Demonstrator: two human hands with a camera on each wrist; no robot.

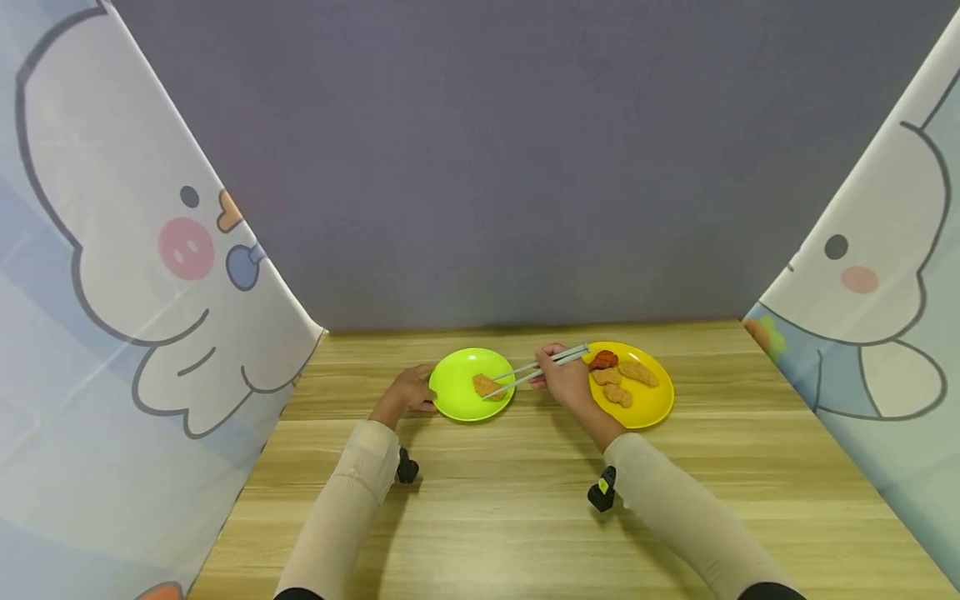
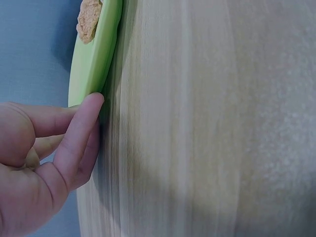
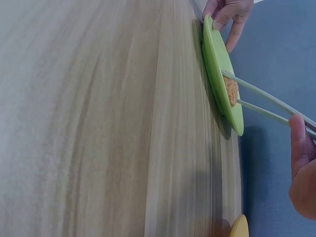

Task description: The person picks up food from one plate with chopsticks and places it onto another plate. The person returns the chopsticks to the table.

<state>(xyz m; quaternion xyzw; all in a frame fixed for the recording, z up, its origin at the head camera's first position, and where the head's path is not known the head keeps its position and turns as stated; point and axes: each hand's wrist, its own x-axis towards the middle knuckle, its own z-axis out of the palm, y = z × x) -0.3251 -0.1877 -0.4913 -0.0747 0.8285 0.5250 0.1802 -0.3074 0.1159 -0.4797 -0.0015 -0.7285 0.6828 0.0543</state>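
A green plate (image 1: 459, 377) sits on the wooden table with one breaded nugget (image 1: 486, 387) on it. My right hand (image 1: 564, 379) grips a pair of pale chopsticks (image 1: 536, 371) whose tips straddle that nugget (image 3: 230, 91). My left hand (image 1: 408, 390) touches the green plate's left rim (image 2: 94, 59) with its fingertips (image 2: 93, 101). A yellow plate (image 1: 656, 402) to the right holds several nuggets (image 1: 622, 382) and one reddish piece (image 1: 603, 360). In the right wrist view the chopsticks (image 3: 261, 98) reach across the green plate (image 3: 219, 74).
A grey backdrop closes the far side of the table (image 1: 525, 500). Cartoon-printed curtains (image 1: 112, 292) hang on the left and on the right (image 1: 877, 292). Bare wood lies in front of both plates.
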